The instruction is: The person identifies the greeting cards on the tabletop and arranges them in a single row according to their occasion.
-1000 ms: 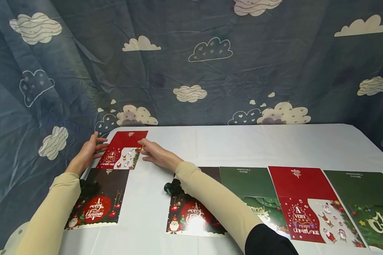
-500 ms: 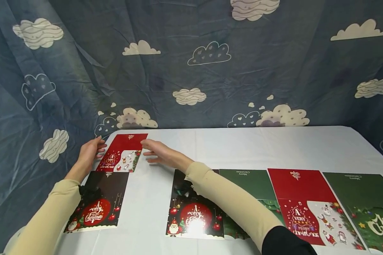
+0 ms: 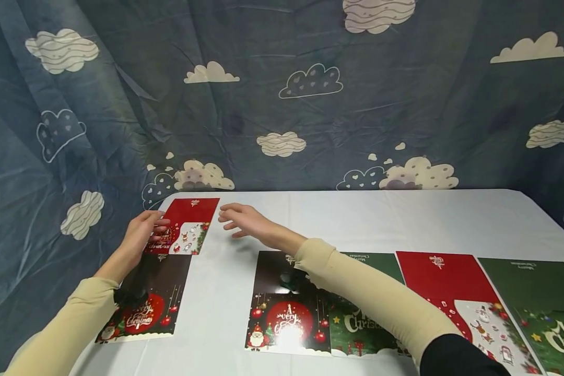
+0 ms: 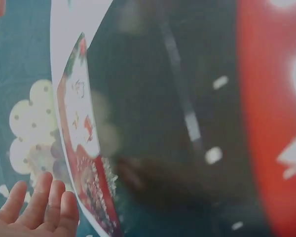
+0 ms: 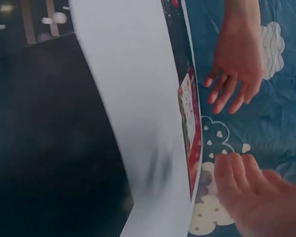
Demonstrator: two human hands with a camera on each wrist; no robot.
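Note:
A red Christmas card [image 3: 190, 211] lies flat at the far left corner of the table, red panel at the back and printed panel in front. Directly in front of it lies a dark Christmas card [image 3: 176, 279] with a red circle. My left hand [image 3: 141, 235] hovers over the red card's left side, fingers loosely extended and holding nothing; the left wrist view shows this hand [image 4: 39, 215] with spread fingers. To the right of the red card, my right hand [image 3: 251, 224] is raised above the white cloth, fingers relaxed and apart from the card.
Along the front right lies a row of cards: a dark one [image 3: 289, 318], a green one [image 3: 357, 321] partly under my right sleeve, a red one [image 3: 442, 271] and another green one [image 3: 531, 287]. A dark blue cloud-print curtain [image 3: 244, 115] hangs behind the white table [image 3: 329, 214].
My right hand has let go of the red card's right edge and drawn away to the right. My left hand has shifted rightward over the card's left side. The cards stay put.

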